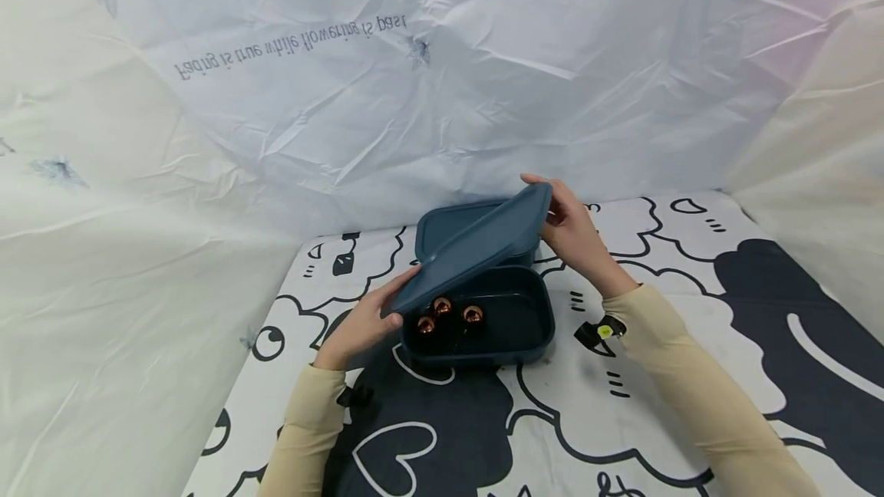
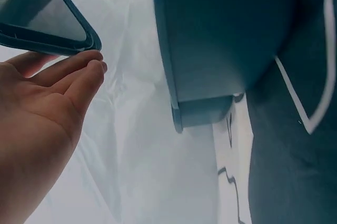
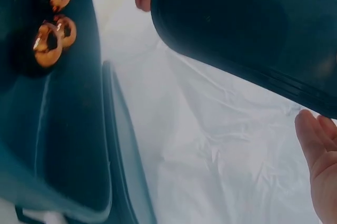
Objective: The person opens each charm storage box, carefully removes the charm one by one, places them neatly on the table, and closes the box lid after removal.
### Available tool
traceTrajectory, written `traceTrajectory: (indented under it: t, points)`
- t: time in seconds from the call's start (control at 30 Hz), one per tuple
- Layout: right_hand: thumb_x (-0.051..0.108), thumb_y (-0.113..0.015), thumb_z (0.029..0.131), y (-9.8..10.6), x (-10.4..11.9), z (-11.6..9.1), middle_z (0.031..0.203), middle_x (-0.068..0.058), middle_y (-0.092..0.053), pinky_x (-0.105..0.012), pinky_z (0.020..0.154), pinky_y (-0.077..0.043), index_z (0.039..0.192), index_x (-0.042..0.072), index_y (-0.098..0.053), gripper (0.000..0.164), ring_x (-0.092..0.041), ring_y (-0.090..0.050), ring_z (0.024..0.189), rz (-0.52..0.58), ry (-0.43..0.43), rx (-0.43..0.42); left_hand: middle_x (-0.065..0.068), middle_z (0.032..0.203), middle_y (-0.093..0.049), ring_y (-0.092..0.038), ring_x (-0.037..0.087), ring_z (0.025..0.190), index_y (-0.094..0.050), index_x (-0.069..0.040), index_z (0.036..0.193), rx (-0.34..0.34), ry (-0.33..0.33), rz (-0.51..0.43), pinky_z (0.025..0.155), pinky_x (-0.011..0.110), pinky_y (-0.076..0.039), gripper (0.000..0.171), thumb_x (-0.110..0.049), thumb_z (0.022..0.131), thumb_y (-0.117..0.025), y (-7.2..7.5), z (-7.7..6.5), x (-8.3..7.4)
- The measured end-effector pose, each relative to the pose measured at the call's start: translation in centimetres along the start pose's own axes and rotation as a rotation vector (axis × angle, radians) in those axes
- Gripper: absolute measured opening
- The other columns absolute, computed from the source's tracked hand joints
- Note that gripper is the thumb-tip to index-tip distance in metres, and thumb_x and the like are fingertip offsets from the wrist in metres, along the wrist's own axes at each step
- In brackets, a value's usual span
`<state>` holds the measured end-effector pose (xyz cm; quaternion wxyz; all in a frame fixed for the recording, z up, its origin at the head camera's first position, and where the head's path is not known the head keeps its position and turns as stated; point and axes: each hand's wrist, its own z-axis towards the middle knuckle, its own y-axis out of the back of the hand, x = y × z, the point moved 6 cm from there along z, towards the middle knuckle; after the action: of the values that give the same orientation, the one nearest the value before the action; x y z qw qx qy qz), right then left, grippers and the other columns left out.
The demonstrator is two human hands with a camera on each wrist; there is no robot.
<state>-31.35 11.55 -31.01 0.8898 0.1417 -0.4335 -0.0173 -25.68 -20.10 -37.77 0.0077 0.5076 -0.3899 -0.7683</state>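
Both hands hold a dark blue rectangular lid (image 1: 476,248), tilted with its right end higher, above an uncovered dark blue box (image 1: 514,328). My left hand (image 1: 362,328) grips the lower left end; in the left wrist view its fingers (image 2: 87,71) lie along a corner of the lid (image 2: 47,39). At the raised end, my right hand (image 1: 573,232) holds the edge, and its fingertips (image 3: 308,129) touch the rim in the right wrist view. Three shiny copper-coloured balls (image 1: 473,314) lie in the left part of the box. The lid hides part of the box's back left side.
Directly behind the uncovered box stands a second dark blue box with a lid (image 1: 442,225) on it, partly covered by the held lid. A cartoon-printed cloth (image 1: 635,397) covers the table. Wrinkled white sheeting (image 1: 345,136) hangs behind and at both sides.
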Motion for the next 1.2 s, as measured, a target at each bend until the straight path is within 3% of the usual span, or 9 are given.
traceTrajectory:
  t: [0.2, 0.33, 0.47, 0.6, 0.63, 0.77, 0.87, 1.03, 1.2]
  points:
    - [0.005, -0.059, 0.103, -0.7, 0.2, 0.5, 0.136, -0.013, -0.055, -0.022, 0.099, -0.047, 0.155, 0.011, -0.041, 0.055, -0.008, -0.058, 0.121, 0.128, -0.021, 0.001, 0.017, 0.161, -0.033, -0.048, 0.036, 0.136, -0.03, -0.013, 0.161, 0.016, -0.083, -0.008, 0.103, 0.049, -0.047, 0.11, -0.089, 0.081, -0.031, -0.2, 0.8, -0.8]
    - [0.01, -0.06, 0.103, -1.8, 0.2, 0.5, 0.128, -0.009, -0.061, -0.026, 0.095, -0.05, 0.154, 0.012, -0.043, 0.053, -0.013, -0.061, 0.117, 0.143, -0.067, 0.037, 0.022, 0.153, -0.044, -0.048, 0.038, 0.135, -0.038, 0.0, 0.154, -0.007, -0.159, 0.02, 0.105, 0.055, -0.044, 0.109, -0.084, 0.087, -0.023, -0.2, 1.1, -1.3]
    - [0.029, -0.061, 0.103, -2.7, -0.6, 0.1, 0.134, -0.007, -0.061, -0.03, 0.096, -0.051, 0.153, 0.02, -0.042, 0.054, -0.018, -0.06, 0.122, 0.099, -0.174, 0.032, 0.029, 0.116, -0.066, -0.065, 0.028, 0.108, -0.063, 0.014, 0.122, -0.085, -0.206, 0.022, 0.091, 0.055, -0.052, 0.103, -0.073, 0.097, -0.014, 0.2, 1.2, -1.8]
    - [0.033, -0.061, 0.103, -3.1, -1.3, -0.3, 0.148, -0.007, -0.053, -0.035, 0.103, -0.049, 0.157, 0.023, -0.035, 0.061, -0.022, -0.054, 0.132, 0.15, -0.219, 0.01, 0.024, 0.096, -0.066, -0.063, 0.011, 0.092, -0.065, 0.014, 0.099, -0.169, -0.132, -0.075, 0.085, 0.049, -0.054, 0.091, -0.062, 0.104, -0.015, 0.6, 1.3, -1.8]
    - [0.033, -0.061, 0.103, -3.2, -1.4, -0.4, 0.149, -0.007, -0.053, -0.034, 0.102, -0.049, 0.157, 0.022, -0.035, 0.061, -0.022, -0.055, 0.131, 0.16, -0.222, 0.006, 0.024, 0.097, -0.064, -0.062, 0.01, 0.093, -0.063, 0.015, 0.1, -0.184, -0.11, -0.114, 0.087, 0.047, -0.054, 0.086, -0.059, 0.106, -0.017, 0.6, 1.3, -1.8]
    - [0.033, -0.063, 0.102, -3.2, -1.4, -0.8, 0.141, -0.007, -0.06, -0.027, 0.097, -0.051, 0.153, 0.02, -0.041, 0.057, -0.015, -0.063, 0.117, 0.173, -0.226, -0.008, 0.026, 0.129, -0.055, -0.059, 0.016, 0.114, -0.045, 0.01, 0.14, -0.218, -0.059, -0.269, 0.099, 0.042, -0.05, 0.065, -0.045, 0.112, -0.024, 0.8, 1.5, -2.2]
    - [0.032, -0.064, 0.102, -3.1, -1.3, -0.9, 0.136, -0.009, -0.063, -0.026, 0.095, -0.052, 0.152, 0.019, -0.043, 0.056, -0.013, -0.065, 0.111, 0.176, -0.222, -0.008, 0.022, 0.141, -0.049, -0.055, 0.022, 0.125, -0.033, 0.0, 0.153, -0.24, -0.051, -0.283, 0.104, 0.035, -0.047, 0.055, -0.038, 0.113, -0.028, 0.9, 1.8, -2.6]
    - [0.031, -0.063, 0.102, -3.4, -0.8, -0.5, 0.144, -0.009, -0.057, -0.031, 0.1, -0.051, 0.156, 0.024, -0.039, 0.06, -0.018, -0.062, 0.121, 0.21, -0.225, -0.001, 0.018, 0.131, -0.056, -0.058, 0.024, 0.119, -0.04, -0.003, 0.147, -0.316, -0.057, -0.214, 0.101, 0.033, -0.047, 0.041, -0.025, 0.113, -0.034, 1.4, 2.4, -3.2]
    - [0.035, -0.064, 0.101, -3.5, -0.3, 0.1, 0.149, -0.006, -0.053, -0.034, 0.101, -0.05, 0.157, 0.032, -0.036, 0.063, -0.02, -0.061, 0.125, 0.199, -0.238, -0.057, 0.02, 0.123, -0.057, -0.059, 0.02, 0.112, -0.042, 0.001, 0.144, -0.396, -0.087, -0.242, 0.097, 0.03, -0.048, 0.04, -0.024, 0.113, -0.034, 1.7, 2.9, -3.5]
